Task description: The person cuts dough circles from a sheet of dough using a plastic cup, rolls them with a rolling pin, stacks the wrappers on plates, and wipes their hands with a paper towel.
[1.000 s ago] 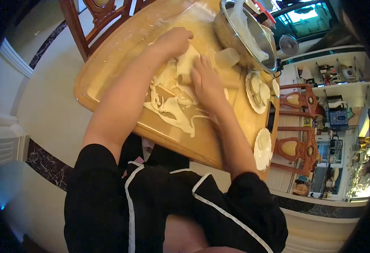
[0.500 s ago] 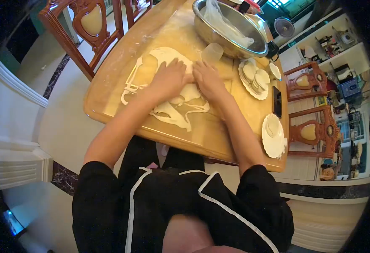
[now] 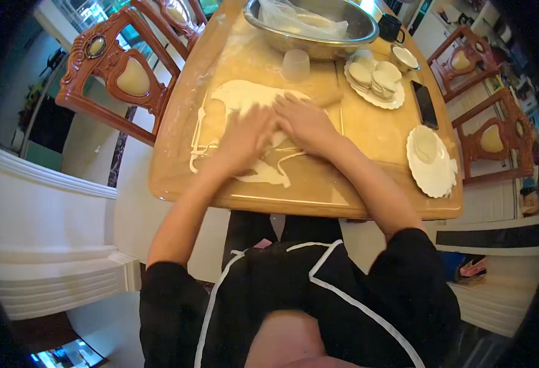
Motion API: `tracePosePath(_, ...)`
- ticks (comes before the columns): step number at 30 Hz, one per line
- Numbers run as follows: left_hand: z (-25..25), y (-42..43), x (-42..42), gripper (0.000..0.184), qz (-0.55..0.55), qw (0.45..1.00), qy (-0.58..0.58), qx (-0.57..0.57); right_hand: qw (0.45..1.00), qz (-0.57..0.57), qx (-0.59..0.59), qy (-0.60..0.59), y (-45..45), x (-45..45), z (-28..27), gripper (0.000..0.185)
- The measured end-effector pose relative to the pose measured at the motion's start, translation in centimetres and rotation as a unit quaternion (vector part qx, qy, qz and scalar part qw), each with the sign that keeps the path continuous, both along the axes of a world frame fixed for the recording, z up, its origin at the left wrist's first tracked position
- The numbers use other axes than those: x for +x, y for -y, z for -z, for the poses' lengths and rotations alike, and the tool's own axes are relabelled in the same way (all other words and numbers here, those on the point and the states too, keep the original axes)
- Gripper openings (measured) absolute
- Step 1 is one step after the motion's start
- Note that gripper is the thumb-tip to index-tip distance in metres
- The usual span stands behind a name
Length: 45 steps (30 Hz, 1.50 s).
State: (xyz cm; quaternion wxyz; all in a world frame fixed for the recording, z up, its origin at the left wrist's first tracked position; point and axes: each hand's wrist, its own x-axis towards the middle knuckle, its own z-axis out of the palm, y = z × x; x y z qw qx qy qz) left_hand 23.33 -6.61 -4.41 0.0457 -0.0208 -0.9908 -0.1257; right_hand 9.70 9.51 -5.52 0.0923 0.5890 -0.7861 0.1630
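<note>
A thin sheet of dough (image 3: 239, 92) lies on the wooden table, with cut-out gaps and loose strips along its left and near edges. Over its middle, my right hand (image 3: 303, 122) is on a rolling pin; one wooden end of the rolling pin (image 3: 328, 100) sticks out beyond my fingers. My left hand (image 3: 250, 136), blurred by motion, presses beside it, close to the right, and covers the other part of the pin. Just beyond my hands stands a translucent cup (image 3: 296, 65).
A large metal bowl (image 3: 318, 46) with a plastic bag (image 3: 294, 18) stands at the back. To the right are a plate (image 3: 395, 103) of stacked dough rounds, a small bowl (image 3: 404, 58), a phone (image 3: 425, 104) and another plate (image 3: 432, 178) holding a dough round. Chairs (image 3: 131, 76) flank the table.
My view has turned and shifted, so the table sits differently. Both hands have moved over the dough with the rolling pin, and my left hand is nearer my body than my right.
</note>
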Motion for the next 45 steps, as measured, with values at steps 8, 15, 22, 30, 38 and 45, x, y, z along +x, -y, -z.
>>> tracePosePath(8, 0.8, 1.2, -3.3, 0.042, -0.023, 0.996, -0.069, -0.048, 0.997, 0.019, -0.079, -0.004, 2.3, -1.1, 1.4, 0.037)
tracePosePath(15, 0.3, -1.4, 1.1, 0.059, 0.010, 0.999, -0.012, 0.038, 0.996, 0.007, -0.077, -0.050, -1.2, 2.0, 1.2, 0.037)
tracePosePath(22, 1.6, 1.4, -2.7, 0.051, -0.023, 0.996, -0.058, -0.062, 0.997, 0.024, -0.028, -0.068, 2.3, 0.0, 0.4, 0.036)
tracePosePath(30, 0.3, -1.2, 1.4, 0.052, 0.003, 0.999, -0.018, 0.031, 0.994, -0.016, -0.097, -0.041, -0.6, 1.9, 2.5, 0.037)
tracePosePath(38, 1.3, 1.5, -2.4, 0.050, -0.062, 0.997, -0.039, -0.014, 0.999, 0.046, 0.011, -0.004, 3.2, 0.6, -0.2, 0.045)
tracePosePath(45, 1.0, 1.0, 0.3, 0.052, -0.020, 0.999, 0.030, -0.009, 0.994, 0.042, 0.099, -0.025, 1.8, 2.0, -0.1, 0.046)
